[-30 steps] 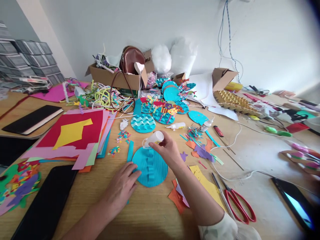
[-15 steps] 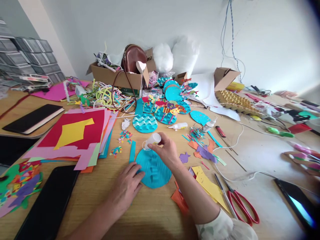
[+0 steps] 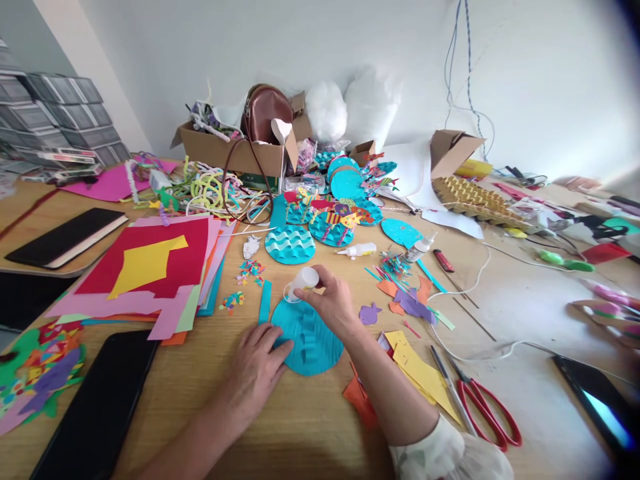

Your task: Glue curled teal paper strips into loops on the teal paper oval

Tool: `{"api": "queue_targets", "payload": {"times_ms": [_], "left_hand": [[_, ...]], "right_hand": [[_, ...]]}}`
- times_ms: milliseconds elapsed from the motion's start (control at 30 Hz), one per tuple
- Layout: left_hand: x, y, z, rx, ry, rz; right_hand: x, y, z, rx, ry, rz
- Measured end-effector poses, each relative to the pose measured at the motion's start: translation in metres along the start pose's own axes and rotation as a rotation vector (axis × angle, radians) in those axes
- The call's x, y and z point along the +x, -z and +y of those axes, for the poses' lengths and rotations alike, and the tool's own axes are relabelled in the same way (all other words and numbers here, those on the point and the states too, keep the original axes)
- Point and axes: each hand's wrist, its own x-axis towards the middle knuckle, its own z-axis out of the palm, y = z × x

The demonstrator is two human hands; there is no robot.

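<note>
A round blue card disc [image 3: 320, 357] lies in front of me, with a looped strip of blue paper standing along its middle. My left hand [image 3: 257, 360] rests flat on the disc's left edge, fingers apart. Tipped nozzle-down over the disc's upper left edge is a translucent white glue bottle [image 3: 305, 279]. My right hand [image 3: 333, 303] grips that bottle; whether its tip touches the paper I cannot tell. A loose blue paper strip [image 3: 265, 301] lies just beyond my left fingers. Farther back sits a disc with wavy paper strips [image 3: 290, 246].
Red-handled scissors [image 3: 487, 410] and yellow paper scraps [image 3: 420, 370] lie right of my right forearm. A stack of coloured paper [image 3: 193, 273] and a black phone [image 3: 97, 407] are on the left. A second glue bottle [image 3: 357, 250] and decorated discs [image 3: 333, 230] lie farther back.
The glue bottle has shifted very slightly left with my right hand. My left hand stays on the disc, its thumb a little farther over it.
</note>
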Motion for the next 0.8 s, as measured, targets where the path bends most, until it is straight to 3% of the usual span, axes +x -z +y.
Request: {"api": "queue_targets", "payload": {"times_ms": [533,800], "left_hand": [[0.0065,0.0067,0.0044,0.050,0.065,-0.111],[0.0069,0.0063,0.0030,0.045,0.061,-0.105]], "right_hand": [[-0.0016,-0.0045,0.0045,0.039,0.116,-0.027],[-0.0041,-0.0047,0.0024,0.050,0.104,-0.034]]}}
